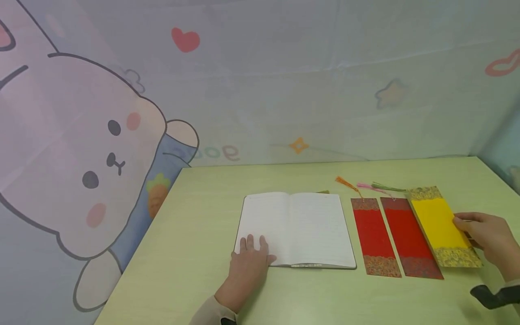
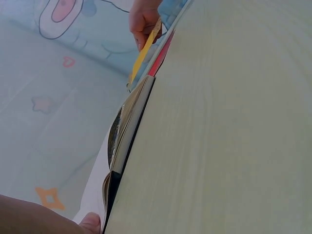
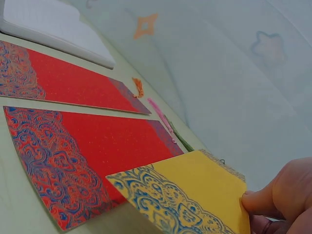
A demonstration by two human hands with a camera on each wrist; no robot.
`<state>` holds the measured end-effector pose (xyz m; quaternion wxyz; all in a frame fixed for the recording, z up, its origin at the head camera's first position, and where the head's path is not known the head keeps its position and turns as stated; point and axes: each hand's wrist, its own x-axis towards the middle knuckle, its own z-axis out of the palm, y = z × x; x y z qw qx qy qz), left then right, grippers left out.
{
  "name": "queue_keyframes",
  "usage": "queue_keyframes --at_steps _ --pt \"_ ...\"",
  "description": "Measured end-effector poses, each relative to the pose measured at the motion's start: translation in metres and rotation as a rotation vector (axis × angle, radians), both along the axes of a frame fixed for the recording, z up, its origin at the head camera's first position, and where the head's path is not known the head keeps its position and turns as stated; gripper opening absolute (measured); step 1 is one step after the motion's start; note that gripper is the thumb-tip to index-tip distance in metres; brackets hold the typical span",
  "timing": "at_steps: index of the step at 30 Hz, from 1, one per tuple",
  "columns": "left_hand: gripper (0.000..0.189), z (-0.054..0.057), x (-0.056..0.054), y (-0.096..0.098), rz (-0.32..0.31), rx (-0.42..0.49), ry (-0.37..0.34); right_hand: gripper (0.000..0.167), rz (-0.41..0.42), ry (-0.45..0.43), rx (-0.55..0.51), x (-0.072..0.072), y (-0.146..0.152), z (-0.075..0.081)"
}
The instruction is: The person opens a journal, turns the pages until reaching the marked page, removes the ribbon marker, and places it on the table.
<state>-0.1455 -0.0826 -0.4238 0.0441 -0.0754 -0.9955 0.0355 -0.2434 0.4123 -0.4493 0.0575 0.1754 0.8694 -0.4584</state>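
A notebook (image 1: 317, 225) lies open on the table, its lined pages facing up. My left hand (image 1: 249, 266) rests on the lower left of its left page, fingers spread. At the right, my right hand (image 1: 489, 237) pinches the right edge of a yellow bookmark (image 1: 440, 223) with patterned ends, holding it tilted above the table. Beside it lie two red bookmarks, the nearer one (image 1: 410, 232) partly covered by the yellow one and the other (image 1: 369, 230) closer to the notebook. In the right wrist view the thumb presses on the yellow bookmark (image 3: 195, 190).
Orange (image 1: 347, 184), pink (image 1: 371, 187) and green tassels (image 1: 386, 186) stretch out behind the bookmarks. A small greenish strip (image 1: 323, 192) pokes out behind the notebook's top edge. A printed cloth (image 1: 260, 90) hangs behind the pale green table (image 1: 195, 216).
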Motion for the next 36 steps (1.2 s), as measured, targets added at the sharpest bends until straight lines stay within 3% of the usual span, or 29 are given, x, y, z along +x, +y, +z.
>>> queue_keyframes --at_steps 10,16,20,27,29,36 --pt "0.052 -0.001 0.0 0.001 -0.003 0.006 0.015 0.056 -0.04 -0.052 0.006 -0.001 0.006 -0.006" --pt "0.052 0.0 -0.001 0.001 0.005 0.019 -0.001 0.052 -0.018 -0.048 0.071 -0.001 0.009 -0.009" --pt "0.052 0.0 -0.001 0.001 0.01 0.02 -0.017 0.048 0.001 -0.017 0.167 0.002 0.008 -0.008" --pt "0.053 0.0 0.0 0.001 0.011 0.02 -0.016 0.034 0.075 0.093 0.419 0.014 -0.008 0.011" --pt "0.053 0.0 0.0 0.001 0.009 0.018 -0.014 0.031 0.086 0.076 0.493 0.014 -0.011 0.012" --pt "0.052 0.001 0.0 0.001 0.002 0.021 -0.011 0.033 0.098 -0.077 0.594 0.012 -0.022 0.018"
